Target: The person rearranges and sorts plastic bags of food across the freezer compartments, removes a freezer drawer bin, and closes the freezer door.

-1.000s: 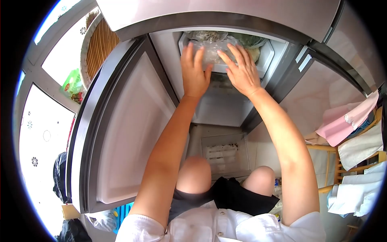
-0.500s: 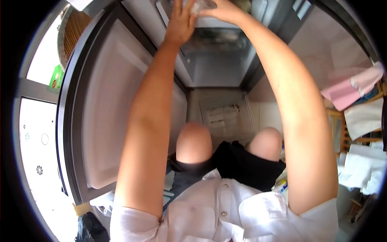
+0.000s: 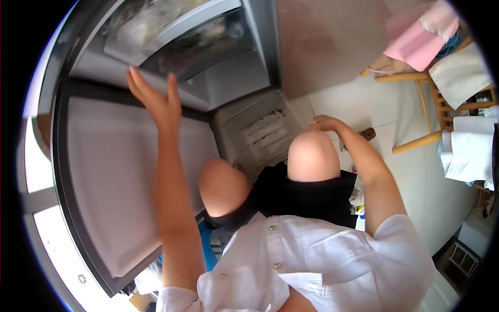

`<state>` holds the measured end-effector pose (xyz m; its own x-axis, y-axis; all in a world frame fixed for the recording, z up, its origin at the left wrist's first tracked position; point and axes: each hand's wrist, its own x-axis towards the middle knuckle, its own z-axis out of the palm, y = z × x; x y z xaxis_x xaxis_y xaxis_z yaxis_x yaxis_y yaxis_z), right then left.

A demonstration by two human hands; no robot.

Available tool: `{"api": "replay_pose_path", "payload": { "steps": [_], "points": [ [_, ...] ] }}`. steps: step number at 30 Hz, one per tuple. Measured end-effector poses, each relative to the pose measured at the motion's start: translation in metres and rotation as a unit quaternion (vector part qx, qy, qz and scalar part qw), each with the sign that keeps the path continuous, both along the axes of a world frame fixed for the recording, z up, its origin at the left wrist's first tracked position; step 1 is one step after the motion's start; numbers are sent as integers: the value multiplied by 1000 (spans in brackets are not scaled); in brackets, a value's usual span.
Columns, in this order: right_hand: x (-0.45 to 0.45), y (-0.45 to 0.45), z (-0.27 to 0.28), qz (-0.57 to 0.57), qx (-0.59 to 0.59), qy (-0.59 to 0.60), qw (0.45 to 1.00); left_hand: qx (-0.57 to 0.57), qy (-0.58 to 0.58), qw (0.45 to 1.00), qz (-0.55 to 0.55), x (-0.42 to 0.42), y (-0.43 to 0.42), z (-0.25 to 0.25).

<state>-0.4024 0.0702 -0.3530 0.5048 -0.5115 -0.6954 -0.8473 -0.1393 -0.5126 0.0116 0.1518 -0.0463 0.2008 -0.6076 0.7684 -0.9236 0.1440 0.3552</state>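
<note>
My left hand (image 3: 158, 104) is raised with fingers apart and nothing in it, just below the freezer compartment (image 3: 228, 78) and near the inside of its open door (image 3: 114, 171). In the compartment, a white-edged drawer (image 3: 197, 23) holds blurred clear bags (image 3: 150, 26). Beside my knee (image 3: 313, 156), low over the floor, is my right hand (image 3: 323, 124); its fingers are partly hidden behind the knee, and whether it holds anything does not show. A clear tray (image 3: 265, 130) with dark specks lies on the floor before the compartment.
A wooden rack (image 3: 416, 140) on the right bears a pink cloth (image 3: 416, 47) and white cloths (image 3: 470, 151). A brown object (image 3: 368, 133) lies on the floor tiles near my right forearm. Blue and white things are under the door's lower edge.
The view has turned and tilted. Both hands have come away from the bags in the drawer. My right hand has dropped beside my knee, while my left stays raised near the compartment.
</note>
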Motion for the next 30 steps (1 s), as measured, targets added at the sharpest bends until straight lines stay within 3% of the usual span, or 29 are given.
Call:
{"api": "replay_pose_path", "payload": {
  "steps": [2,6,7,10,11,14,17,20,23,30],
  "points": [
    [-1,14,-17,-70,51,-31,996,107,67,991,-38,-39,39,-16],
    [22,41,-108,-154,111,-138,972,284,77,955,-50,-80,109,-42],
    [27,45,-122,-171,128,-160,964,289,56,955,-33,-86,119,-40],
    [37,54,-84,-159,46,-162,973,305,18,952,0,-97,135,-35],
    [40,56,-108,-137,-22,-165,977,310,19,951,3,-99,137,-36],
    [35,66,-116,-164,-58,-213,961,281,-2,959,17,-104,137,-30],
    [28,65,-64,-143,-44,-194,969,251,5,968,16,-106,136,-28],
    [20,70,-17,-218,0,-297,930,249,17,968,25,-110,142,-25],
    [17,50,5,-143,-146,-242,948,244,-10,969,32,-114,146,-16],
    [29,0,94,21,-183,-153,971,227,-29,972,57,-107,171,-7]
  ]
}}
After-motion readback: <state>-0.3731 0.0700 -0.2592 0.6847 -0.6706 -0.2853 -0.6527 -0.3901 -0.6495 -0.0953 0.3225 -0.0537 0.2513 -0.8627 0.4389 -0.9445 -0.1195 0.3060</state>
